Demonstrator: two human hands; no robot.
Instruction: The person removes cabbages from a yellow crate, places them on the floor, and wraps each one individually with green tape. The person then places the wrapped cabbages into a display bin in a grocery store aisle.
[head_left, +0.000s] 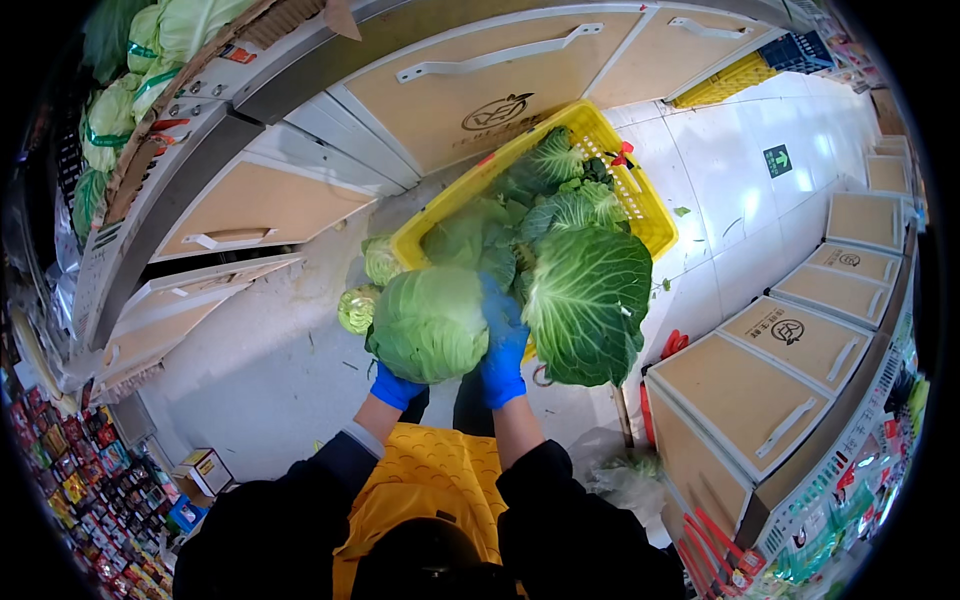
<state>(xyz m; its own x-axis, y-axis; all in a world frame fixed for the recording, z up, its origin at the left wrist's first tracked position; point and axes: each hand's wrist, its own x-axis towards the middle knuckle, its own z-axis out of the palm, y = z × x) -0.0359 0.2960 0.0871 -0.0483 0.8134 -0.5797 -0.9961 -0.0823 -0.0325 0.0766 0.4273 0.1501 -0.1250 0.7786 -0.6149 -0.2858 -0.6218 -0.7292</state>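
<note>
A pale green cabbage (429, 324) rests in my left hand (394, 386), which wears a blue glove and is mostly hidden beneath it. Against the cabbage's right side is my blue-gloved right hand (504, 352), its fingers blurred. The stem end of a large dark green cabbage leaf (589, 307) meets this hand and appears held by it; whether the leaf is still joined to the cabbage is unclear. Just beyond both hands stands a yellow plastic crate (652, 217), holding loose cabbage leaves (570, 206).
Two smaller cabbages (358, 307) lie on the floor left of the crate. Wooden-fronted cabinets (480, 82) stand behind it, and one cabinet door (202, 289) at left hangs ajar. More cabinets (742, 390) line the right. A clear plastic bag (622, 480) sits near my right arm.
</note>
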